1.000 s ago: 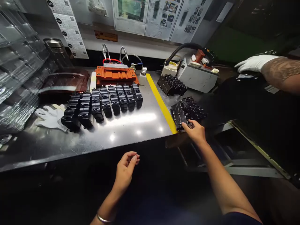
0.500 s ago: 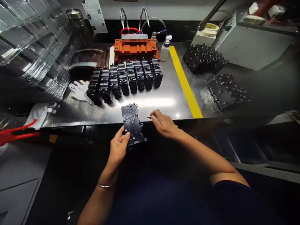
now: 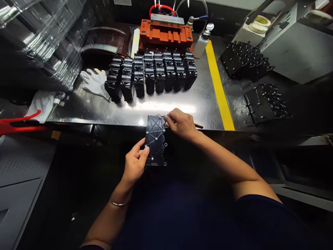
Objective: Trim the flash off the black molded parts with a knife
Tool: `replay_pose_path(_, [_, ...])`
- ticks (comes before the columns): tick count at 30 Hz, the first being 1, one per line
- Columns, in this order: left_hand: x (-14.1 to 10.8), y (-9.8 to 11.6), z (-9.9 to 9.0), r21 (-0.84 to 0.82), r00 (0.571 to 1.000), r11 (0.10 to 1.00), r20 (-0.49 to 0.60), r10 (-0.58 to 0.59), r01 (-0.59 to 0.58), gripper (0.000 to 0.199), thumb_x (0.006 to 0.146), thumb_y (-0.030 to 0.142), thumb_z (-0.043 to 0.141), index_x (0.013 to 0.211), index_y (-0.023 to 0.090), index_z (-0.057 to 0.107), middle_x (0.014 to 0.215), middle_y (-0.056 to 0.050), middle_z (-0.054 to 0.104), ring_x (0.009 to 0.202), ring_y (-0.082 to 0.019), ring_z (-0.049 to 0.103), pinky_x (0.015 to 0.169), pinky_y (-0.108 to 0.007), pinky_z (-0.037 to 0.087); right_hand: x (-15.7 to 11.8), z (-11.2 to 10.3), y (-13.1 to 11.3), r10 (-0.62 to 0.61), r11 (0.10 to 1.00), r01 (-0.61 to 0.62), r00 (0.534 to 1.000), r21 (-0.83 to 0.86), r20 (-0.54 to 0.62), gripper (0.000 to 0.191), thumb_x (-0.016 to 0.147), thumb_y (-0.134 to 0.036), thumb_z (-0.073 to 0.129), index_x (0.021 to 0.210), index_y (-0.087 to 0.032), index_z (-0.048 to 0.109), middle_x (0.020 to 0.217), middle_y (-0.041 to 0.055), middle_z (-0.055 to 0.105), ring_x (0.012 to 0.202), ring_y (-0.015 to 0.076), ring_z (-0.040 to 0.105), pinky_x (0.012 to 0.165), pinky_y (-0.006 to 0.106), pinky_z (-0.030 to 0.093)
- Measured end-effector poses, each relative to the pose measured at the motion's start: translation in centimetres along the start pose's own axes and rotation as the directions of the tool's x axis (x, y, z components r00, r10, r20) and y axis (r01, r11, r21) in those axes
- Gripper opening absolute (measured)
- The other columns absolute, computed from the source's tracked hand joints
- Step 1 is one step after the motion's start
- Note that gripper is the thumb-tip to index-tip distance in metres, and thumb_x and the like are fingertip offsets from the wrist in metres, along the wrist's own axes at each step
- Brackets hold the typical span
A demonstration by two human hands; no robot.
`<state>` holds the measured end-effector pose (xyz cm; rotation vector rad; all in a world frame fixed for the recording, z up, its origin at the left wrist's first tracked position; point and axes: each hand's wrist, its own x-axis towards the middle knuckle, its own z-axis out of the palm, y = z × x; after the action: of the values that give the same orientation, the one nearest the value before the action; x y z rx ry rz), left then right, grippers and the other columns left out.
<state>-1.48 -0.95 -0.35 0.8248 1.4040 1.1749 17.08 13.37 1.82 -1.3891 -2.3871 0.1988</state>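
Your left hand (image 3: 135, 161), empty at first, now holds a flat black ribbed plate (image 3: 156, 140); your right hand (image 3: 182, 125) has left the black knobbed parts (image 3: 267, 102) and come to the plate's upper corner.

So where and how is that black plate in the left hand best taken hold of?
I'd grip the black plate by the lower part of its left edge, coming from the left, as the left hand does: thumb on the ribbed face, fingers behind. That edge looks fairly straight, while the right one is wavy with small rings sticking out.
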Motion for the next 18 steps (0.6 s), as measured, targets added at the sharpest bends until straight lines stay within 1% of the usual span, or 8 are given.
replay_pose_path(3, [0.0, -0.1, -0.1, -0.015, 1.000, 1.000, -0.003, 0.003, -0.003, 0.058, 0.080, 0.044, 0.072, 0.127, 0.010, 0.066, 0.051, 0.005, 0.055, 0.043, -0.007, 0.044, 0.044, -0.020, 0.033, 0.4, -0.1, 0.1, -0.005, 0.999, 0.005, 1.000, -0.046, -0.001, 0.023, 0.096, -0.033, 0.049, 0.085, -0.019, 0.064, 0.087, 0.0061, 0.068, 0.070, 0.0160, 0.058, 0.058, 0.027, 0.033])
replay_pose_path(7, [0.1, -0.1, -0.3, -0.030, 1.000, 1.000, 0.009, 0.004, -0.004, 0.058, 0.080, 0.044, 0.072, 0.127, 0.009, 0.066, 0.049, 0.006, 0.052, 0.041, -0.007, 0.041, 0.043, -0.020, 0.032, 0.7, -0.4, 0.3, -0.088, 0.996, 0.089, 0.996, -0.027, 0.018, 0.025, 0.096, -0.032, 0.049, 0.085, -0.018, 0.066, 0.085, 0.0054, 0.068, 0.072, 0.0157, 0.059, 0.059, 0.027, 0.034])
replay_pose_path(9, [0.1, -0.1, -0.3, -0.029, 1.000, 1.000, 0.010, 0.008, -0.008, 0.058, 0.080, 0.043, 0.072, 0.127, 0.010, 0.066, 0.048, 0.006, 0.050, 0.041, -0.006, 0.040, 0.043, -0.020, 0.032, 0.9, -0.6, 0.3, -0.102, 0.994, 0.103, 0.995, -0.037, 0.014, 0.025, 0.096, -0.032, 0.049, 0.084, -0.018, 0.066, 0.085, 0.0054, 0.068, 0.071, 0.0157, 0.058, 0.059, 0.027, 0.032])
replay_pose_path(12, [0.2, -0.1, -0.4, -0.026, 1.000, 1.000, 0.012, 0.015, -0.015, 0.056, 0.080, 0.042, 0.072, 0.126, 0.010, 0.067, 0.047, 0.007, 0.049, 0.040, -0.006, 0.038, 0.043, -0.020, 0.031, 1.2, -0.9, 0.3, -0.130, 0.990, 0.132, 0.991, -0.044, 0.042, 0.025, 0.096, -0.032, 0.050, 0.084, -0.019, 0.067, 0.084, 0.0049, 0.068, 0.070, 0.0154, 0.057, 0.058, 0.027, 0.031])
replay_pose_path(14, [0.2, -0.1, -0.5, -0.025, 1.000, 1.000, 0.017, 0.019, -0.019, 0.056, 0.080, 0.042, 0.072, 0.125, 0.010, 0.067, 0.047, 0.007, 0.049, 0.041, -0.006, 0.039, 0.043, -0.020, 0.031, 1.3, -1.0, 0.4, -0.123, 0.989, 0.126, 0.991, -0.075, 0.050, 0.025, 0.095, -0.032, 0.050, 0.082, -0.018, 0.067, 0.084, 0.0054, 0.068, 0.069, 0.0158, 0.057, 0.057, 0.028, 0.030])
replay_pose_path(16, [0.2, -0.1, -0.5, -0.022, 1.000, 1.000, 0.015, 0.019, -0.018, 0.056, 0.080, 0.042, 0.072, 0.125, 0.010, 0.067, 0.048, 0.006, 0.050, 0.041, -0.007, 0.040, 0.043, -0.020, 0.032, 1.2, -1.0, 0.5, -0.102, 0.991, 0.105, 0.994, -0.081, 0.031, 0.024, 0.094, -0.032, 0.051, 0.082, -0.018, 0.067, 0.084, 0.0060, 0.069, 0.069, 0.0160, 0.057, 0.057, 0.028, 0.029])
replay_pose_path(18, [0.2, -0.1, -0.5, -0.021, 1.000, 1.000, 0.006, 0.013, -0.013, 0.057, 0.080, 0.043, 0.072, 0.125, 0.009, 0.067, 0.048, 0.006, 0.050, 0.041, -0.007, 0.040, 0.043, -0.020, 0.032, 0.5, -1.0, 0.6, -0.103, 0.995, 0.103, 0.995, -0.006, 0.001, 0.025, 0.094, -0.033, 0.051, 0.081, -0.018, 0.066, 0.081, 0.0053, 0.068, 0.068, 0.0151, 0.057, 0.058, 0.027, 0.032])
